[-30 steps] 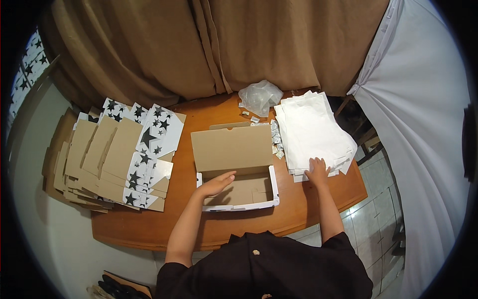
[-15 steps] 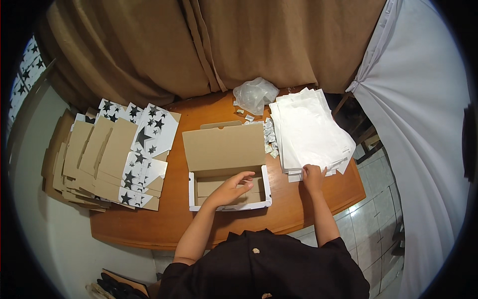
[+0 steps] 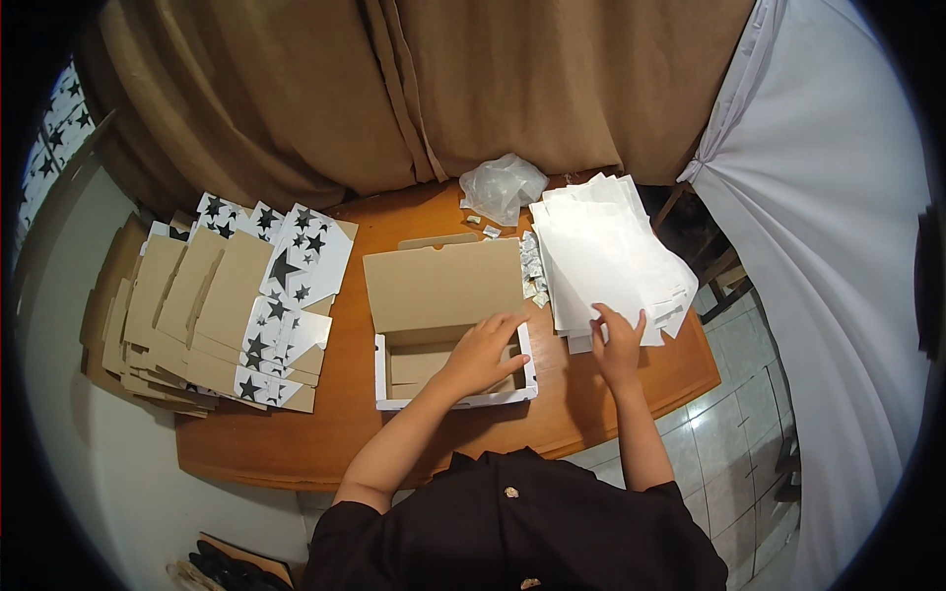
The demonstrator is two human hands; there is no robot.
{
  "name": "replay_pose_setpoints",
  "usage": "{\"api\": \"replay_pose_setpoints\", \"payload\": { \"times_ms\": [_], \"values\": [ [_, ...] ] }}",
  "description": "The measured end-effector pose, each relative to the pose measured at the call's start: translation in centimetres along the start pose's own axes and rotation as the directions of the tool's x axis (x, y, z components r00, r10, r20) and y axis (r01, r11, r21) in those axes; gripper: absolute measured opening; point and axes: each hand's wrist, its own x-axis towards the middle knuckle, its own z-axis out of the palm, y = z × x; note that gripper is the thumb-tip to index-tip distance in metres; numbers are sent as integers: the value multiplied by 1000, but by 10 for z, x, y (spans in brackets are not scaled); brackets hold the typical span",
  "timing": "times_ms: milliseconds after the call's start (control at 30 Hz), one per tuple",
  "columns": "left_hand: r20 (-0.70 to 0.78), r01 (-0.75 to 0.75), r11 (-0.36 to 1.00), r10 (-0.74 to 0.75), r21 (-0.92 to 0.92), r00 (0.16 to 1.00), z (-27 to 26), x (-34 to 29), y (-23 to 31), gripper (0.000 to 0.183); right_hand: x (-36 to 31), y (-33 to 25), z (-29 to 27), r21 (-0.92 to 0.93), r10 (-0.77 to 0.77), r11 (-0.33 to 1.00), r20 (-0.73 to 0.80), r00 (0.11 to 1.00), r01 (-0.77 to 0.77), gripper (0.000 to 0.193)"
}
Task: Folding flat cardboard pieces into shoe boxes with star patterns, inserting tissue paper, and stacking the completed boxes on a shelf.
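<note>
An assembled cardboard box [image 3: 448, 286] stands with its lid raised, brown inside and white along its outer walls. Over the right part of its opening hovers my left hand [image 3: 483, 355], fingers spread and holding nothing. Farther right lies a stack of white paper sheets [image 3: 601, 246], loosely piled with uneven edges. My right hand [image 3: 618, 350] is at the stack's near edge, its fingers apart and curved over the sheets; whether the fingertips touch the paper is hard to make out.
Flattened star-printed cartons [image 3: 227, 315] are piled on the left of the wooden table [image 3: 325, 458]. Small sachets [image 3: 533, 271] lie between box and paper, near a clear plastic bag [image 3: 504, 189]. A brown curtain [image 3: 512, 89] hangs behind, a white cloth [image 3: 818, 246] at right.
My left hand has moved right and slightly away from me over the box. My right hand has shifted a little left, its fingers spreading at the paper's edge.
</note>
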Motion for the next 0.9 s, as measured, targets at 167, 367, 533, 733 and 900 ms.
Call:
{"api": "replay_pose_setpoints", "payload": {
  "times_ms": [167,367,533,733,900],
  "values": [
    [-254,-163,894,287,417,924,5,12,9,63,-6,-66,-36,213,-324,935,183,928,284,30],
    [-104,-380,802,475,461,874,-18,15,3,29,-13,-92,-67,278,-462,865,118,879,418,34],
    [-228,-424,839,512,341,828,-61,7,22,21,-8,-86,-101,153,-248,956,-45,968,252,52],
    [-544,-397,863,506,313,670,-122,-16,79,9,12,-68,-108,706,217,708,-211,953,-5,82],
    [-738,-365,930,225,-31,636,-141,-40,83,18,17,-75,-78,926,95,306,202,975,-221,75]
  ]
}}
